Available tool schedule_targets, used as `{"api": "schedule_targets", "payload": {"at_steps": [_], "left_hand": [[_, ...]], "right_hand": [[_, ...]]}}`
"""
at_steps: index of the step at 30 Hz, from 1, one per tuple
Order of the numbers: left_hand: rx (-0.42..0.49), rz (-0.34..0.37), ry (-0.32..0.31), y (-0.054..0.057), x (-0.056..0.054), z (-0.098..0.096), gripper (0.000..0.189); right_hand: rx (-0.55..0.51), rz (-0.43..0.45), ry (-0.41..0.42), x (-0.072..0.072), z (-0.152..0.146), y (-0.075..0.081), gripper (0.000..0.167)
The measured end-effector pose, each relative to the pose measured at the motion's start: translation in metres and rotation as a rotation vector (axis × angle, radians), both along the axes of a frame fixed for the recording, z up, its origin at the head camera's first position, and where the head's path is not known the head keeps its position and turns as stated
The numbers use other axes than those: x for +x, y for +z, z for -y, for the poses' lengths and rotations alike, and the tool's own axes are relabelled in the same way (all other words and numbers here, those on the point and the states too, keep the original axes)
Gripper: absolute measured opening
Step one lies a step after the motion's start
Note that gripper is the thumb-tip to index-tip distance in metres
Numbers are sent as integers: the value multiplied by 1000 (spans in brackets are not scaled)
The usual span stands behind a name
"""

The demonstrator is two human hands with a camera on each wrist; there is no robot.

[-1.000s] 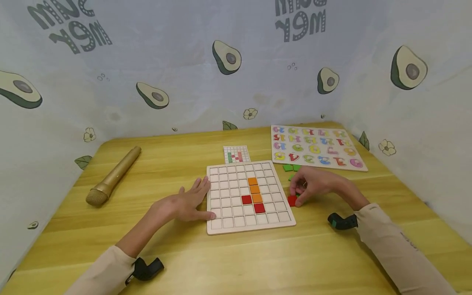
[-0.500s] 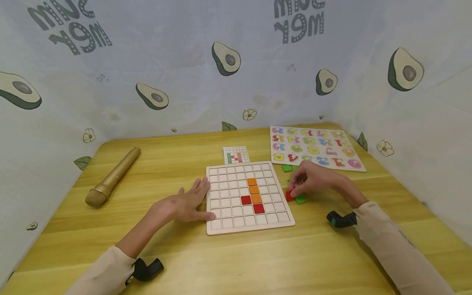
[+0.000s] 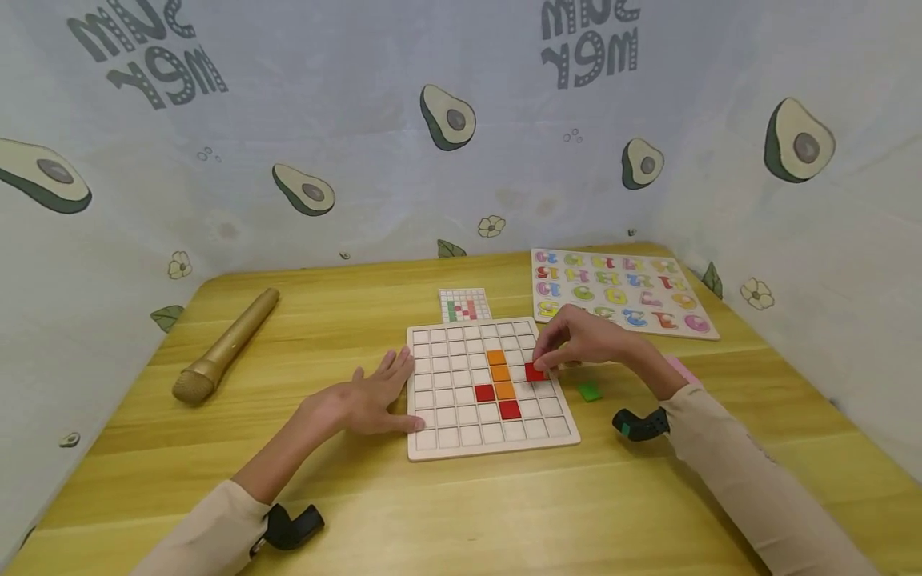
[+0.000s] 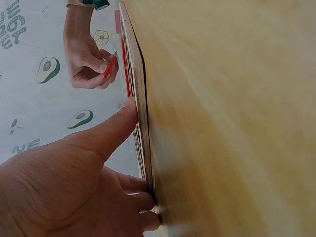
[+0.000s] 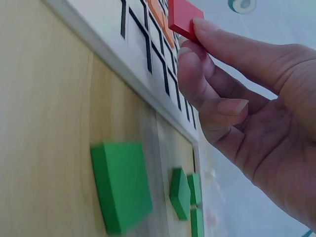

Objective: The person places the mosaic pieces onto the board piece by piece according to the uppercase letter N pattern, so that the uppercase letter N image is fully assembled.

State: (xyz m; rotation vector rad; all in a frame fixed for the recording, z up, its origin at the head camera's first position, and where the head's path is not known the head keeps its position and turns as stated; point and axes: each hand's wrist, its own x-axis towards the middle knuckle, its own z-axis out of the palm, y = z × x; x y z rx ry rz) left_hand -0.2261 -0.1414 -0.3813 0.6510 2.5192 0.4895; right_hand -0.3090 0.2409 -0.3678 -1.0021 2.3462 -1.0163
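A white square grid board (image 3: pixel 469 433) lies on the table. Several tiles sit in its cells: orange tiles (image 3: pixel 500 372) in a column, one red tile (image 3: pixel 485 393) at their left and another red tile (image 3: pixel 510 410) below them. My left hand (image 3: pixel 366 402) rests at the board's left edge with fingers spread, the thumb on the rim. Thumb and fingertips of my right hand (image 3: pixel 587 338) pinch a loose red square tile (image 5: pixel 183 19) above the board's right-hand columns. In the right wrist view the tile is raised clear of the grid.
Green tiles (image 5: pixel 123 185) lie on the table right of the board. Behind the board is a small pattern card (image 3: pixel 464 306). A number puzzle board (image 3: pixel 619 288) stands at the back right, a gold microphone (image 3: pixel 226 344) at the left. Something pink (image 3: pixel 680 370) shows beside the right forearm.
My right hand has lifted the red tile from the table beside the board and carried it left over the grid. A green tile there is uncovered. The left hand stays put.
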Motion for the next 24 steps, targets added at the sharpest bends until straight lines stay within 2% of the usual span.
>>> {"api": "schedule_targets", "payload": {"at_steps": [1,5,18,19,20,24], "left_hand": [[-1,4,3,4,2,-2,108],[-17,-5,2,9,6,-5,106],[-19,9,12,6,3,-4,107],[-18,10,12,5,2,-3,108],[-8,5,7,-1,-1,-1,110],[7,-2,-1,-5,-4,2,117]], "right_hand": [[-5,16,-3,-1,4,-1,5],[-10,43,-9,-2,19,-3,6],[-62,75,-11,0,79,-4,8],[-63,71,-8,0,82,-4,8],[-60,56,-7,-1,85,-4,7],[-38,-22,2,-2,96,-7,6]]}}
